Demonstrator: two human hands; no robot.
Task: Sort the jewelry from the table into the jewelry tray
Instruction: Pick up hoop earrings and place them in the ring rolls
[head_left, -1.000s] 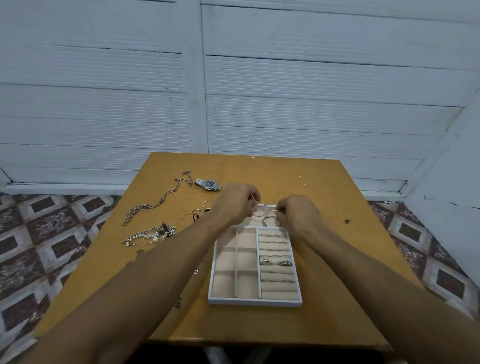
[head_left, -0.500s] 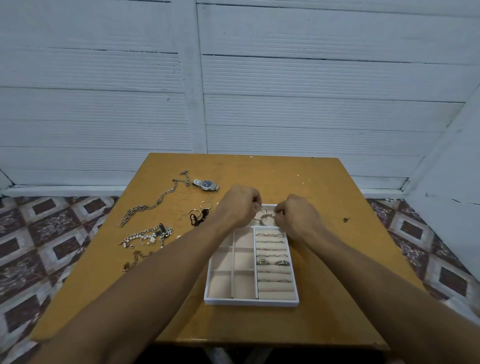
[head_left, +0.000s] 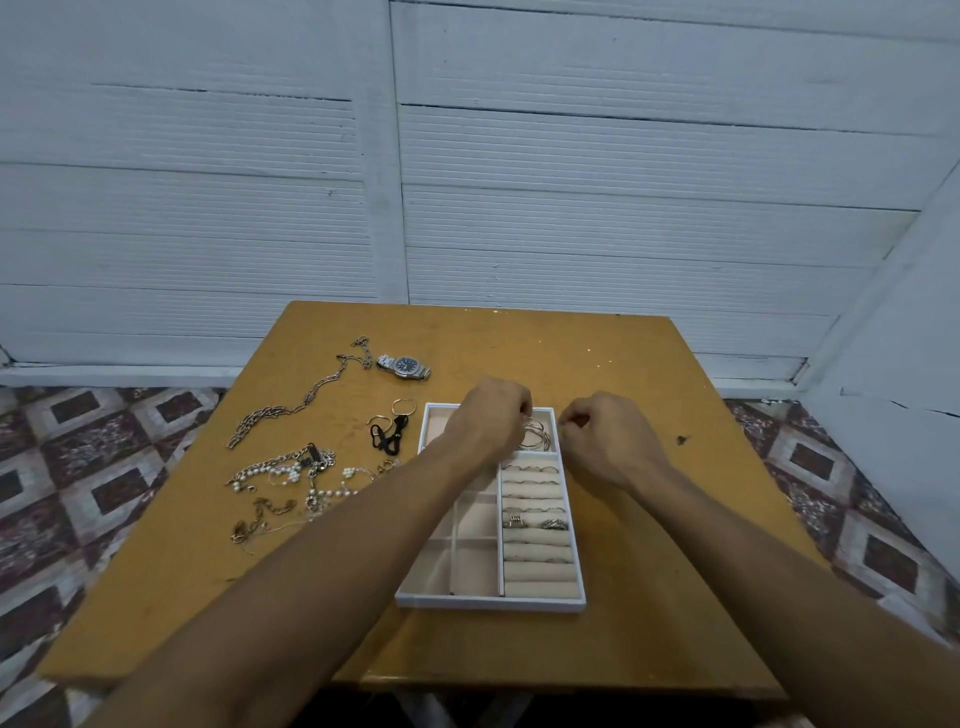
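Both hands are hovering curled over the jewelry tray's (head_left: 491, 603) far end: left hand (head_left: 488, 415) pinching thin bangles (head_left: 537, 435) in the far compartment, right hand (head_left: 605, 441) loosely closed, grip unclear. One watch (head_left: 404, 367) is lying left of the tray.

Left hand (head_left: 491, 415), right hand (head_left: 605, 436) fisted

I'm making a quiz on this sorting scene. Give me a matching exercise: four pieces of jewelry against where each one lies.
Things:
1. wristwatch
2. thin bangles
3. rings
4. pearl strand

Places:
A. on the tray's padded rolls
B. table, in the tangled pile left of the tray
C. tray's far right compartment
D. table, beyond the tray's far left corner

Pairs: 1-D, 2-C, 3-A, 4-B
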